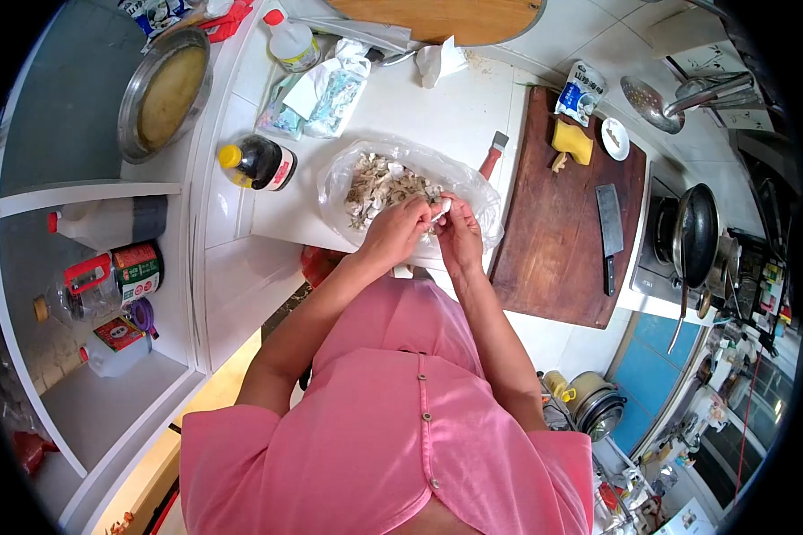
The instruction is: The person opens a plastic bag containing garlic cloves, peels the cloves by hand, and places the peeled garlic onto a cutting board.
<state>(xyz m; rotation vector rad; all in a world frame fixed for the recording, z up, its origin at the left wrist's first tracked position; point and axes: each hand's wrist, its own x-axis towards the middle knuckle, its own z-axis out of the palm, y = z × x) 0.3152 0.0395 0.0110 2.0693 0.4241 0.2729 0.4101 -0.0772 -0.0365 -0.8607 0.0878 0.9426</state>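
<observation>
My left hand (398, 234) and my right hand (460, 235) meet over the near right side of a clear plastic bag (339, 183). Both have their fingers closed on a small whitish mushroom piece (442, 209), pinched between them. Inside the bag lies a heap of torn, grey-brown and white mushrooms (376, 187), spread mostly to the left of my hands. My fingers cover part of the heap. A red-handled brush or scraper (492, 153) lies just right of the bag.
A wooden cutting board (544, 241) on the right carries a cleaver (609, 236), a yellow cloth-like item (572, 142), a small white dish (615, 138) and a packet (581, 93). A dark sauce bottle (263, 163) stands left. Beyond the board, a pan (697, 232) sits by the stove.
</observation>
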